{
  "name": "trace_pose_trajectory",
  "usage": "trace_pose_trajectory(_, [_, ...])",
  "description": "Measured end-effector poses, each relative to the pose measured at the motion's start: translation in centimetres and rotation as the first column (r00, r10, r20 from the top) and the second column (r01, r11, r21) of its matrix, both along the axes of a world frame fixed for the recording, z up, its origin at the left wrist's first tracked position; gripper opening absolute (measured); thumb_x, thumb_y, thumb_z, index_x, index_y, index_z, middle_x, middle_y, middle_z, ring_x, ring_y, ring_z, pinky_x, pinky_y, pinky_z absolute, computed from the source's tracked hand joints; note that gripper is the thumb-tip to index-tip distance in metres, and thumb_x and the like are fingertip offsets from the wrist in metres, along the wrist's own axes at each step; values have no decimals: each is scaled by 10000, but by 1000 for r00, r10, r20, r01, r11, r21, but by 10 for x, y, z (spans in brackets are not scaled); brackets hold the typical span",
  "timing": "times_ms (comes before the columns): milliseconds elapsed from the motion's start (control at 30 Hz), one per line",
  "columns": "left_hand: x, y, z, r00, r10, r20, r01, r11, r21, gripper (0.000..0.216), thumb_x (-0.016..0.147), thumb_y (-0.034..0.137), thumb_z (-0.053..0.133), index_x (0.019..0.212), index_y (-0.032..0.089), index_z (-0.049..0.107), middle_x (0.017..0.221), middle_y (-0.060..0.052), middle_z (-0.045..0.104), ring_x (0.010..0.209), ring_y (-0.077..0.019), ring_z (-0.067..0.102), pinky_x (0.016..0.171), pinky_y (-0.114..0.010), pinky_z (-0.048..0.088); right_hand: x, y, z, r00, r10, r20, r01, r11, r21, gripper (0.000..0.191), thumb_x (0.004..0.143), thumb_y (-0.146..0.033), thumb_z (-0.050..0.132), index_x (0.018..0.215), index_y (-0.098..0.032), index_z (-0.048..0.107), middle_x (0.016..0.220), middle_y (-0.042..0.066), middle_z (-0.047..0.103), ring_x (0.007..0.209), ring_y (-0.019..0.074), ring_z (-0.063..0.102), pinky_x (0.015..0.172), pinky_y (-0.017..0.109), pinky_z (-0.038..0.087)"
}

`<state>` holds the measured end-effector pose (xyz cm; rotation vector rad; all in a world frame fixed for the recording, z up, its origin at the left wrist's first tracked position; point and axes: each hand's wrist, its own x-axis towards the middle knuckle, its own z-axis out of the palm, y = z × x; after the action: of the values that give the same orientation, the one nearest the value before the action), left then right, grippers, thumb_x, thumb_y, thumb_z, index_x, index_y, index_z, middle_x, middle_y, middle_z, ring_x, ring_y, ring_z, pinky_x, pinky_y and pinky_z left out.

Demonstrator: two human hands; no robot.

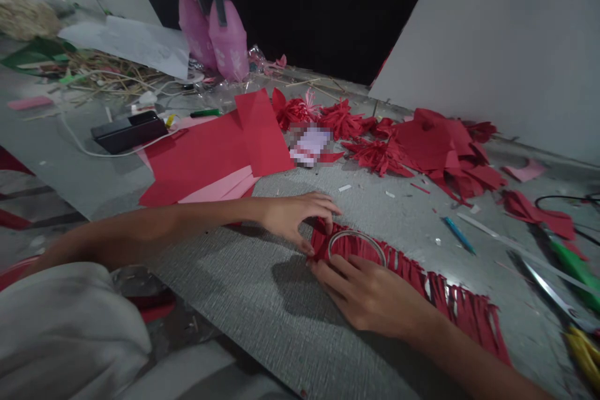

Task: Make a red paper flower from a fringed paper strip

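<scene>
Head view: red fringed strip [415, 272] partly out of sight behind right hand [365, 290].

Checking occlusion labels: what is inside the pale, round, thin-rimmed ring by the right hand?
Fringed red paper shows through the ring. The right hand covers its near edge; what lies behind the hand cannot be seen.

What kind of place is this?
Probably a makeshift paper-craft work area: a fringed red strip, red sheets and metal-bladed scissors are spread over one grey surface.
</scene>
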<state>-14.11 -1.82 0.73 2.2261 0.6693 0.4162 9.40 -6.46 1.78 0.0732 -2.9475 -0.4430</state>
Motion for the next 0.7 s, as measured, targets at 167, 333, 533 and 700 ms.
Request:
trace_pose_trajectory(167, [1,-1,2,1000,14,-4,-14,1000,-11,455,682,447,832,1028,203,665,1460,-131,474,1441,-335,278,1167,-525,214,-1,-2,2,998,-53,25,52,998,41,297,922,-132,473,1163,-61,631,956,102,665,758,188,605,556,325,445])
trace_pose_trajectory(333, [1,-2,1,1000,12,4,-12,1000,6,425,700,421,823,1022,194,663,1459,-130,473,1442,-324,277,1174,-505,214,-2,-4,9,995,-95,21,94,993,75,410,896,-66,435,1291,-31,537,946,106,665,770,200,632,605,339,478])
trace_pose_trajectory(533, [1,-1,1,1000,-1,-12,1,1000,7,413,700,387,814,1026,188,658,1469,-129,459,1445,-329,263,1176,-506,208,1,-1,6,987,-163,3,163,987,1,412,908,-69,459,1315,-81,523,965,105,666,701,167,631,596,308,479])
trace_pose_trajectory(700, [1,-1,4,1000,1,-4,-1,1000,-23,425,683,425,826,1006,199,667,1463,-129,468,1436,-339,286,1169,-517,217,4,1,7,965,-261,-18,256,957,-139,428,934,-146,521,1361,-137,489,1127,130,648,825,197,667,683,335,550])
